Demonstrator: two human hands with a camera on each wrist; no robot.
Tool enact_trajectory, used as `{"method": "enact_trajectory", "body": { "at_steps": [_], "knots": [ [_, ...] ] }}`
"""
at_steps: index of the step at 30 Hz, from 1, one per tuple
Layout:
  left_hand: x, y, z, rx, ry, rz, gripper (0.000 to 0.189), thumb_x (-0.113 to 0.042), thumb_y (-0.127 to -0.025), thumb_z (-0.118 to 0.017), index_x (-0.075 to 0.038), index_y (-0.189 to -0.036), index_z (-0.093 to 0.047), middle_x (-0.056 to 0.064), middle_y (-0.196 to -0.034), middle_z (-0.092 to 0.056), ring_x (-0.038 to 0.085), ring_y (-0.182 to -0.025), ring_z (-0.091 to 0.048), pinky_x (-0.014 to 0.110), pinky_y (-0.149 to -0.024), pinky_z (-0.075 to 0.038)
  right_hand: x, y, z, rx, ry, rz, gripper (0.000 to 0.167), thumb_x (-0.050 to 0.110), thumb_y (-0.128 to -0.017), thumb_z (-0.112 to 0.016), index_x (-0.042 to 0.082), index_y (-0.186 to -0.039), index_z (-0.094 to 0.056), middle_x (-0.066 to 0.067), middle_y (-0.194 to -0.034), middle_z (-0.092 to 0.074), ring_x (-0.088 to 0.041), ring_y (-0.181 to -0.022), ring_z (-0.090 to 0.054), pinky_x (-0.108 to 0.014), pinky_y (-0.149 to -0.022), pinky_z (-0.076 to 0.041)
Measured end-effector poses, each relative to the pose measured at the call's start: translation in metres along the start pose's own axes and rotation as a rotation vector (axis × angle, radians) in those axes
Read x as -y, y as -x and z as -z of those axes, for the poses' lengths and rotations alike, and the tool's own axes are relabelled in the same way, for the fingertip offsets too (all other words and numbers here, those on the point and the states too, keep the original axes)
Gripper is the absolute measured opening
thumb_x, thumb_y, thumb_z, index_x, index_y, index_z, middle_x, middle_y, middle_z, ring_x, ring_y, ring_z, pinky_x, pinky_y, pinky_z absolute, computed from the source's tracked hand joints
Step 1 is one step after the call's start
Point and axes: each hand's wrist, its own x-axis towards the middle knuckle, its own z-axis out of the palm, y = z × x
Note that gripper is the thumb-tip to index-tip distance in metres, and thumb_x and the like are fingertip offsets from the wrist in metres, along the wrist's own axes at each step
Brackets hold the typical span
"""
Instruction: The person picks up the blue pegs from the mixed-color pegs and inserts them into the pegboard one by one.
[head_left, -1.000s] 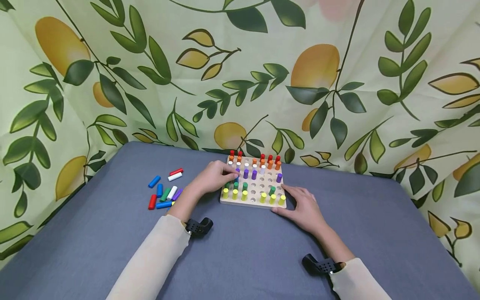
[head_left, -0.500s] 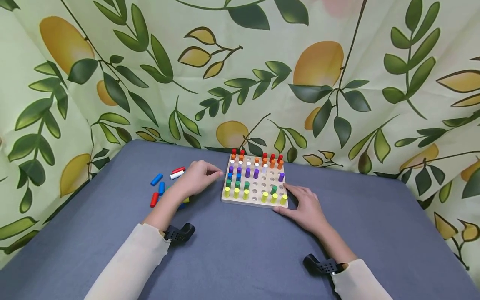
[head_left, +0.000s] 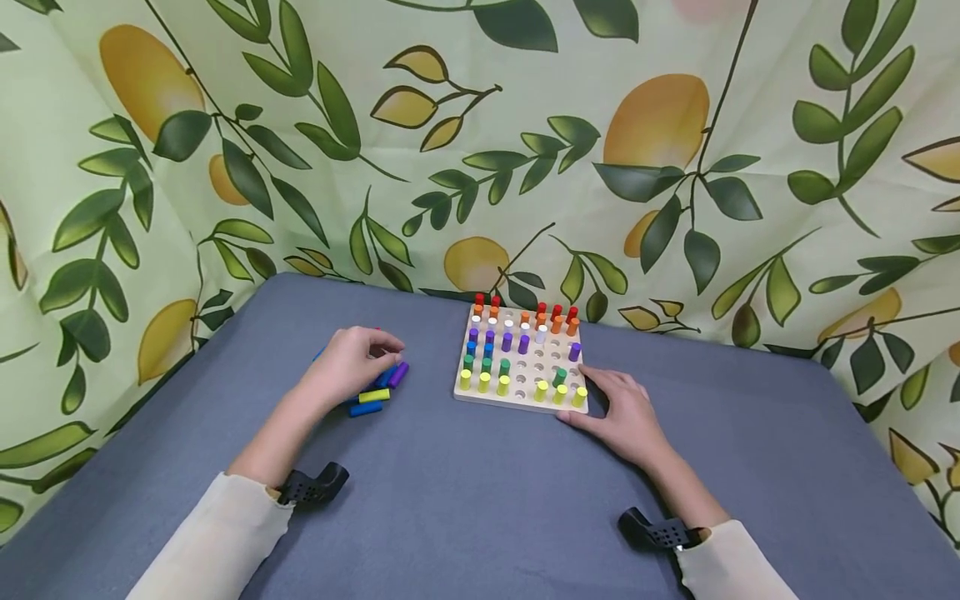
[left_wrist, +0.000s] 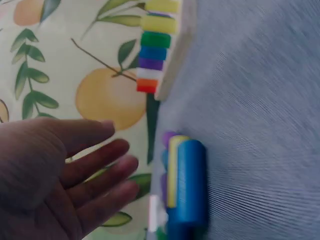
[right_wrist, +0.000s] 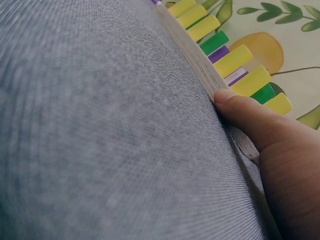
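My left hand (head_left: 347,363) hovers over a loose pile of coloured pegs, its fingers relaxed with nothing between them in the left wrist view. Beside it lie a yellow peg (head_left: 374,396), a blue peg (head_left: 365,409) and a purple peg (head_left: 399,375); other pegs are partly hidden under the hand. The wooden pegboard (head_left: 521,394) carries rows of upright red, orange, white, purple, blue, green and yellow pegs, with open holes toward its middle and right. At its front right corner, my right hand (head_left: 624,417) holds the board, thumb on the front edge and fingers along the right side.
Grey cloth (head_left: 480,500) covers the table. Behind it hangs a curtain (head_left: 420,167) printed with leaves and fruit. Each wrist wears a black camera strap (head_left: 315,485).
My left hand has left the board's blue row, where it was placing a blue peg, and moved left to the loose pegs. The right hand stays on the board's corner.
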Motion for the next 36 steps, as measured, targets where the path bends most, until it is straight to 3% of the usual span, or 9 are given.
{"method": "enact_trajectory", "body": {
  "at_steps": [6, 15, 21, 26, 36],
  "knots": [
    [0.012, -0.002, -0.008, 0.020, -0.189, -0.031, 0.021, -0.010, -0.092, -0.070, -0.007, -0.112, -0.077, 0.010, -0.101, -0.078, 0.021, -0.091, -0.072, 0.039, -0.075, -0.056, -0.001, -0.001, 0.001, 0.002, 0.008, -0.003, 0.089, 0.059, -0.079, -0.079, 0.010, -0.148, -0.052, -0.017, -0.146, -0.057, -0.038, -0.134, -0.048, -0.063, -0.111, -0.031],
    [0.020, -0.005, -0.012, 0.018, -0.223, -0.020, 0.020, -0.009, -0.091, -0.072, -0.009, -0.110, -0.077, 0.011, -0.104, -0.077, 0.024, -0.094, -0.070, 0.039, -0.074, -0.054, 0.001, -0.002, 0.003, -0.001, 0.007, 0.007, 0.089, 0.057, -0.079, -0.080, 0.010, -0.149, -0.051, -0.019, -0.145, -0.057, -0.039, -0.134, -0.048, -0.063, -0.110, -0.032],
    [0.022, -0.008, -0.016, -0.003, -0.180, -0.032, 0.018, -0.004, -0.090, -0.070, -0.008, -0.106, -0.078, 0.011, -0.095, -0.077, 0.020, -0.082, -0.068, 0.036, -0.070, -0.053, -0.002, 0.000, 0.001, 0.000, 0.004, -0.008, 0.089, 0.059, -0.079, -0.079, 0.010, -0.148, -0.052, -0.018, -0.145, -0.058, -0.038, -0.134, -0.048, -0.063, -0.110, -0.033],
    [0.020, -0.010, -0.017, 0.000, -0.099, -0.032, 0.021, -0.001, -0.091, -0.068, -0.003, -0.110, -0.077, 0.016, -0.102, -0.077, 0.023, -0.087, -0.073, 0.037, -0.072, -0.057, -0.002, 0.002, 0.000, 0.001, 0.005, -0.017, 0.089, 0.059, -0.079, -0.079, 0.010, -0.148, -0.052, -0.018, -0.145, -0.058, -0.039, -0.134, -0.048, -0.063, -0.110, -0.032],
    [-0.013, -0.017, -0.014, -0.108, -0.008, 0.005, 0.030, -0.010, -0.096, -0.068, -0.004, -0.126, -0.071, 0.016, -0.115, -0.076, 0.027, -0.098, -0.073, 0.042, -0.080, -0.060, -0.001, 0.001, 0.000, -0.004, 0.010, -0.006, 0.088, 0.059, -0.079, -0.079, 0.011, -0.148, -0.052, -0.017, -0.145, -0.058, -0.038, -0.134, -0.048, -0.064, -0.109, -0.033]
  ]
}}
